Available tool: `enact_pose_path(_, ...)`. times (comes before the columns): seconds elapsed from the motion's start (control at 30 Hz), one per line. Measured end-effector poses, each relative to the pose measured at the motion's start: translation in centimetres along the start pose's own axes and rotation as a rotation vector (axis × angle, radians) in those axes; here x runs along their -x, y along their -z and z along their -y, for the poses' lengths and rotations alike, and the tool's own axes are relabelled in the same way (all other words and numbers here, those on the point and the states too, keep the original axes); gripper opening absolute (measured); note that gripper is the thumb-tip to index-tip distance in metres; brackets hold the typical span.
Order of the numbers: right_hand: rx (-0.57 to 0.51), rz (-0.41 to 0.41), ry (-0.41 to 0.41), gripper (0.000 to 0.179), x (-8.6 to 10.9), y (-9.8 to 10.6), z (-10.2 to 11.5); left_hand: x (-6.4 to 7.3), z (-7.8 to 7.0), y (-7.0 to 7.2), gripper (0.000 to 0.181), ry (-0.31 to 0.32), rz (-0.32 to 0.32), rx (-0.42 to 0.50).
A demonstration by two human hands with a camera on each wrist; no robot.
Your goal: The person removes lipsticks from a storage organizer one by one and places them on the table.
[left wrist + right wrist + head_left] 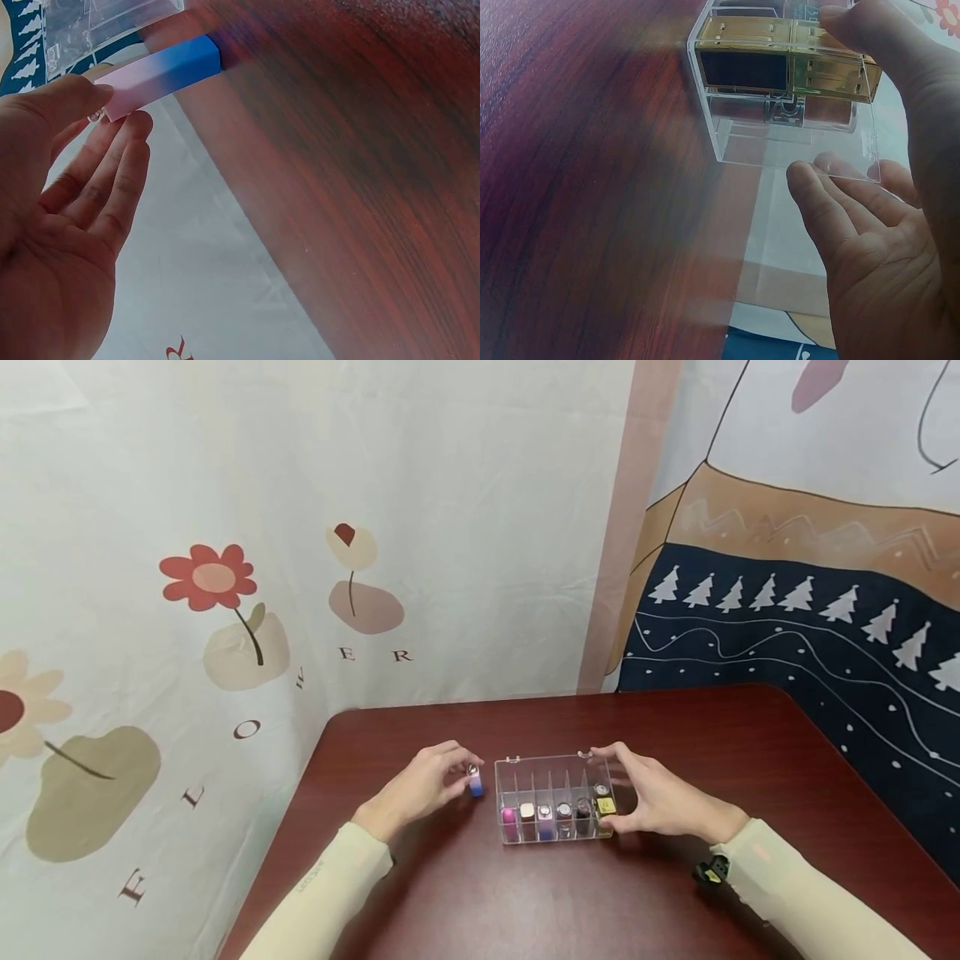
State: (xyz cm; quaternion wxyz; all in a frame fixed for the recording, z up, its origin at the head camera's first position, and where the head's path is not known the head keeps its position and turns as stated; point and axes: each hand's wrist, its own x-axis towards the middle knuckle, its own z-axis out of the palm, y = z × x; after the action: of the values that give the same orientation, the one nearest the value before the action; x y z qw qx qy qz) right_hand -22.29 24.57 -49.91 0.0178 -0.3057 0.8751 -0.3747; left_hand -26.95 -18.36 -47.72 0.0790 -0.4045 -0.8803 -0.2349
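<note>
At lower centre of the frame, the left hand pinched a pink-and-blue tube; the right hand gripped the clear case.

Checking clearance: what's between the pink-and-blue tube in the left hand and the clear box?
Head view: just a narrow strip of bare tabletop between the pink-and-blue tube and clear box.

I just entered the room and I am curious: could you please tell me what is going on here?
At a dark red wood-grain table, a person pinches a pink-and-blue rectangular tube by its pink end in the left hand. The right hand grips the right end of a clear plastic compartment box. Several small tubes stand in its near row; the held tube is outside, left of the box.
</note>
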Motion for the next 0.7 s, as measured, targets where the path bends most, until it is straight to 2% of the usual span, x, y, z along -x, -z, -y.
enact_pose_path(0.17, -0.025, -0.004, 0.023, 0.092, -0.2, 0.0, -0.1, -0.1, 0.0, 0.2, 0.032, -0.004, -0.012, -0.003)
enact_pose_path(0.33, -0.029, -0.005, 0.026, 0.091, -0.2, 0.0, -0.1, 0.0, -0.4, 0.7, 0.036, 0.074, -0.006, -0.029)
enact_pose_path(0.47, -0.031, -0.002, 0.019, 0.091, -0.1, 0.0, -0.2, -0.1, -0.9, 0.9, 0.037, 0.107, -0.045, -0.067)
enact_pose_path(0.7, -0.028, 0.007, 0.005, 0.092, 0.0, 0.0, -0.2, -0.8, -2.6, 0.7, 0.036, 0.016, -0.160, -0.101)
